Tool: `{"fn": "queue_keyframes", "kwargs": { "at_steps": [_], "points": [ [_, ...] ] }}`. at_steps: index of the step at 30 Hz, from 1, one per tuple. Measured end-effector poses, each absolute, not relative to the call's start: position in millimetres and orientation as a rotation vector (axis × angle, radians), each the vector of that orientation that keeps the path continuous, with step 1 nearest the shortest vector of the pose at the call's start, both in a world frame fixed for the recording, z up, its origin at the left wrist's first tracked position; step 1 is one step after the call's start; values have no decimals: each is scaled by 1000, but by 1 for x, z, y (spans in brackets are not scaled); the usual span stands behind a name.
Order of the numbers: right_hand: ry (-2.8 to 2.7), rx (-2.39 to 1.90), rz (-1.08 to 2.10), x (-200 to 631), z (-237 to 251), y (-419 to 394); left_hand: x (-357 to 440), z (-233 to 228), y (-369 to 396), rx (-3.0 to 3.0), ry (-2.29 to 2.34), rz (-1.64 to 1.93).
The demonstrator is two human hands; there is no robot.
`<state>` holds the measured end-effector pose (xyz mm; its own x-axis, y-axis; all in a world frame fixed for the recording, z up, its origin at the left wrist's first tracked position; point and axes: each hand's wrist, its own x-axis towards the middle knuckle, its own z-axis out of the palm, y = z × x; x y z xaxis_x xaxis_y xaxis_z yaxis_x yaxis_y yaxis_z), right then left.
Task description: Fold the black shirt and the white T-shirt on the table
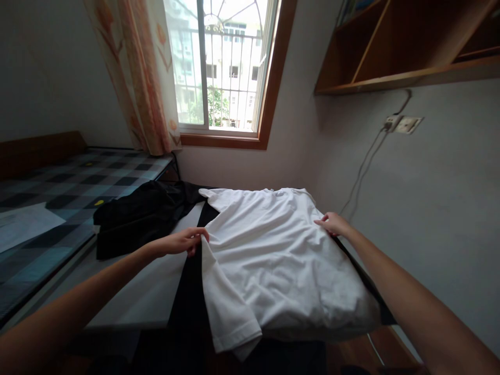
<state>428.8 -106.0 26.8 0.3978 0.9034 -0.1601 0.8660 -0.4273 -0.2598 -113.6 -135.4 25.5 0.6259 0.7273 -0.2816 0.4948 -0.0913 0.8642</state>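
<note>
A white T-shirt lies spread over a table, wrinkled, with one sleeve hanging past the front edge. My left hand pinches the shirt's left edge between thumb and fingers. At the opposite edge, my right hand grips the fabric near the wall side. Beneath the shirt shows a black cloth or garment, mostly covered. Left of the shirt, a folded black garment rests on the table.
The light tabletop adjoins a bed with a checked cover, on which a paper sheet lies. A wall stands close on the right, with a socket and hanging cable. Wooden shelves overhang above. Behind is a barred window.
</note>
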Motion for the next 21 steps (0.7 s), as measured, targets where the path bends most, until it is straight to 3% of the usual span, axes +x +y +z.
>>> {"fn": "queue_keyframes", "kwargs": {
  "at_steps": [5, 12, 16, 21],
  "points": [
    [-1693, -2490, 836, 434, 34, -123, -96, 31, -149, 1680, 947, 209],
    [-1287, -2256, 1021, 413, 42, -136, -79, 27, -175, 1615, 1296, 790],
    [-1165, -2175, 998, 408, 48, -146, -99, 39, -177, 1269, 1124, 525],
    [-1460, -2190, 873, 432, 54, -153, -139, 46, -171, 1212, 1066, 341]
  ]
}}
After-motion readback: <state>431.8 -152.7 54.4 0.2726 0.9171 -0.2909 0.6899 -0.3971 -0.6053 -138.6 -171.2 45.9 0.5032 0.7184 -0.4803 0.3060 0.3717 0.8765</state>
